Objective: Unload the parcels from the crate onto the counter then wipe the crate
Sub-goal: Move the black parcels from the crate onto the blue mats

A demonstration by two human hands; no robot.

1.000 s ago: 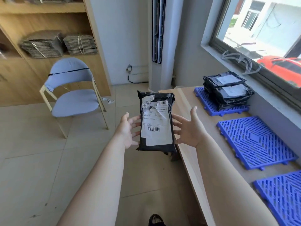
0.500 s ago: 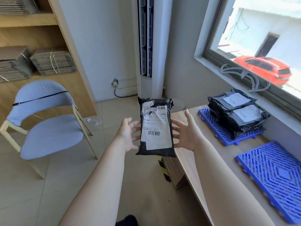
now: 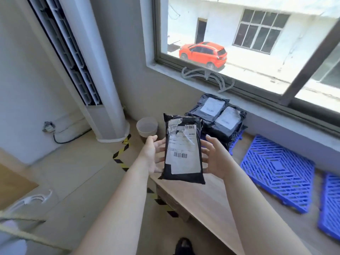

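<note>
I have a black parcel (image 3: 183, 150) held upright between both hands, its white label facing me. My left hand (image 3: 153, 155) grasps its left edge, thumb up near the upper part and fingers behind; my right hand (image 3: 214, 159) grasps the right edge the same way, fingers spread and curled round the side. The parcel hangs in the air just over the near left corner of the desk (image 3: 207, 201), touching nothing but my hands.

The desk's front edge runs from that corner down toward the bottom right. At the far end, under the window (image 3: 257, 43), 2 more parcels (image 3: 219, 116) lie side by side on stacked ones, all on a blue grid mat (image 3: 236, 141). Next to it lies a second blue mat (image 3: 276, 173), bare, and a third mat (image 3: 331, 207) is cut off by the right edge. Bare wood shows between the front edge and the mats.

Left of the desk, a translucent bin (image 3: 147, 127) stands on the floor just beyond the desk's end. Yellow-and-black tape (image 3: 122, 150) runs along the floor by the desk. A tall white air conditioner (image 3: 88, 67) stands in the corner. The floor (image 3: 73, 177) to the left is open tile.
</note>
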